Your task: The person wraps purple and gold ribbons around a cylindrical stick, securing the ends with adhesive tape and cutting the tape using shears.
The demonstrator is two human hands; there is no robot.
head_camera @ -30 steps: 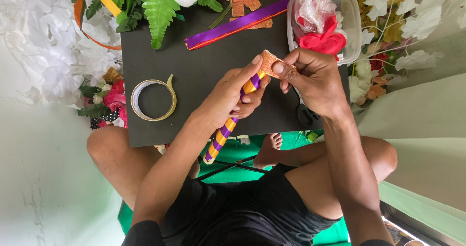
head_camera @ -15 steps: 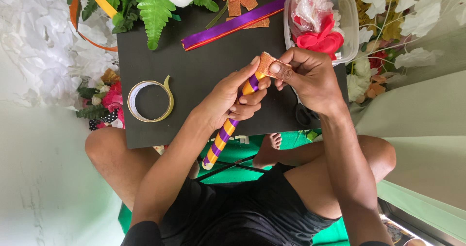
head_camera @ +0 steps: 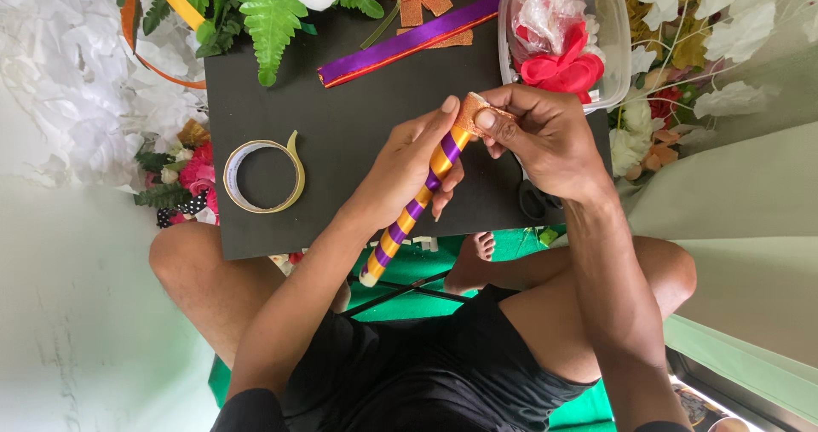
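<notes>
Over the dark board, the left hand (head_camera: 409, 172) is wrapped around the upper part of a stick (head_camera: 415, 204) wound in purple and yellow ribbon stripes; index finger extended along it toward the tip. Stick runs diagonally, lower end over the lap, upper end between the two hands. Right hand (head_camera: 545, 138) is pinched shut on a strip of orange glitter paper (head_camera: 471, 111), thumb pressing it onto the stick's top end. Both hands touch at the tip.

Beneath them: black board (head_camera: 341, 134) resting across the person's knees. On it, left of the hands and well apart, a roll of tape (head_camera: 263, 176) lies flat with a loose tab sticking up. Near the far edge, a purple ribbon length (head_camera: 409, 48) with an orange edge lies slanted; scraps of orange glitter paper just behind it. Scissors (head_camera: 535, 200) partly hidden under the right wrist.

Upper right: clear plastic box (head_camera: 615, 23) holding a red bow (head_camera: 561, 67) and white netting. Artificial flowers and green fern leaves (head_camera: 271, 14) border the board's far and left sides.
</notes>
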